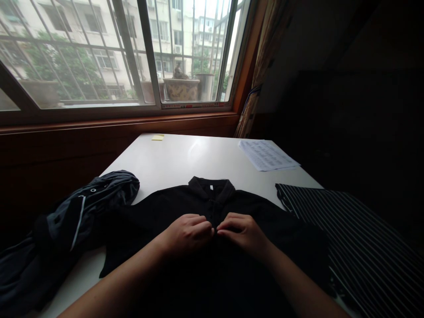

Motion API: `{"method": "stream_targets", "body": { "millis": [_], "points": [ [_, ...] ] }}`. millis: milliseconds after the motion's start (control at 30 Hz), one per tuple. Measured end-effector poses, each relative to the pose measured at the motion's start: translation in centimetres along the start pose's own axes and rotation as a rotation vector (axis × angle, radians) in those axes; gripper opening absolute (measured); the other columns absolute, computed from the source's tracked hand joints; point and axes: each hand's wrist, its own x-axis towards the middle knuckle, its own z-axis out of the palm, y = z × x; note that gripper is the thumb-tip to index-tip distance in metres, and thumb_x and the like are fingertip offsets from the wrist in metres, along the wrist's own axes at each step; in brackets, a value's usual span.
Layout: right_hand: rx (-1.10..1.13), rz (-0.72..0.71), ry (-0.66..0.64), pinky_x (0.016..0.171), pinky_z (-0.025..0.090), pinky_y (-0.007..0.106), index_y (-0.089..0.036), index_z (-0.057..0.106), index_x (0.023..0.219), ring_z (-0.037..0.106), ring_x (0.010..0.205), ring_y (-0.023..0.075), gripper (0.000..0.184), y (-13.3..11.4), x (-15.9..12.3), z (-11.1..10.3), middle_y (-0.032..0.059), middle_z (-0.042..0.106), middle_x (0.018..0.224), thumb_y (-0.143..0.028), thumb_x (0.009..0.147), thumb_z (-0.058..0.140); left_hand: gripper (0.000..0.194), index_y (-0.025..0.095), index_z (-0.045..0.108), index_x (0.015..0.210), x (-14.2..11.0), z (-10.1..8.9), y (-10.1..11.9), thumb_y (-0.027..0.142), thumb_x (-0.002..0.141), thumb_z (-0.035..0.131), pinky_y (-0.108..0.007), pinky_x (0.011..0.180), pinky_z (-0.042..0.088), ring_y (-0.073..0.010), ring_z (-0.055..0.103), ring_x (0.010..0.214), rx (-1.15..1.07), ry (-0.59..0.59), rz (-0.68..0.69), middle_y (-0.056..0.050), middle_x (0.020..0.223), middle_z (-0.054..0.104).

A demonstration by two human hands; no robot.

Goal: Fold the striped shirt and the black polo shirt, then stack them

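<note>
A black polo shirt point(258, 205) lies spread on the white table, front side up, its collar pointing toward the window. Both hands meet at its button placket, just below the collar. My left hand point(194, 229) is closed, its fingers curled and pinching the placket edge. From the other side my right hand point(241, 232) pinches the placket too, thumb and fingertips together. Only a small gap separates the two sets of fingertips. Any button between them is too small and dark to make out. The shirt's lower part fades into shadow beneath my forearms.
On the left lies a crumpled dark garment point(112, 190) with a pale drawstring. A black-and-white striped garment point(347, 216) rests at the right. Printed sheets point(268, 155) and a yellow sticky note point(157, 137) lie at the far side of the white table point(185, 154). A barred window stands beyond.
</note>
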Motion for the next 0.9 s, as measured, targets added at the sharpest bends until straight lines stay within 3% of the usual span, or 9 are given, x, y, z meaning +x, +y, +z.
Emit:
{"method": "stream_targets", "body": {
  "millis": [367, 567, 700, 900],
  "points": [
    [0.066, 0.109, -0.005, 0.068, 0.049, 0.027, -0.021, 0.079, 0.087, 0.067, 0.072, 0.0159, 0.011, 0.15, 0.04, 0.02, 0.0024, 0.073, 0.078, -0.032, 0.086, 0.074, 0.021, 0.018, 0.057, 0.080, 0.12, -0.26, -0.14, 0.016, 0.100, 0.049, -0.029, 0.054, 0.036, -0.0130, 0.048, 0.062, 0.115, -0.034, 0.063, 0.000, 0.073, 0.056],
    [0.087, 0.113, 0.006, 0.069, 0.050, 0.027, -0.022, 0.078, 0.088, 0.067, 0.073, 0.0164, 0.013, 0.07, 0.11, -0.02, 0.0028, 0.073, 0.080, -0.034, 0.087, 0.073, 0.010, 0.016, 0.058, 0.101, -0.26, -0.23, -0.35, 0.017, 0.100, 0.048, -0.028, 0.060, 0.045, -0.0143, 0.057, 0.071, -0.023, -0.051, -0.004, -0.003, 0.085, 0.064],
    [0.100, 0.114, 0.010, 0.068, 0.050, 0.028, -0.022, 0.078, 0.087, 0.067, 0.073, 0.0168, 0.014, 0.14, 0.07, 0.04, 0.0028, 0.072, 0.079, -0.035, 0.087, 0.073, 0.018, 0.014, 0.055, 0.116, -0.43, -0.12, -0.42, 0.017, 0.100, 0.049, -0.028, 0.062, 0.047, -0.0152, 0.058, 0.072, -0.016, -0.039, 0.003, -0.004, 0.088, 0.065],
    [0.110, 0.108, 0.007, 0.071, 0.050, 0.028, -0.021, 0.078, 0.089, 0.067, 0.075, 0.0169, 0.014, 0.25, 0.00, 0.06, 0.0032, 0.072, 0.081, -0.034, 0.087, 0.073, 0.013, 0.015, 0.059, 0.107, -0.52, -0.21, -0.49, 0.015, 0.098, 0.049, -0.029, 0.060, 0.047, -0.0152, 0.059, 0.071, 0.024, -0.045, 0.042, -0.004, 0.088, 0.066]
  ]
}}
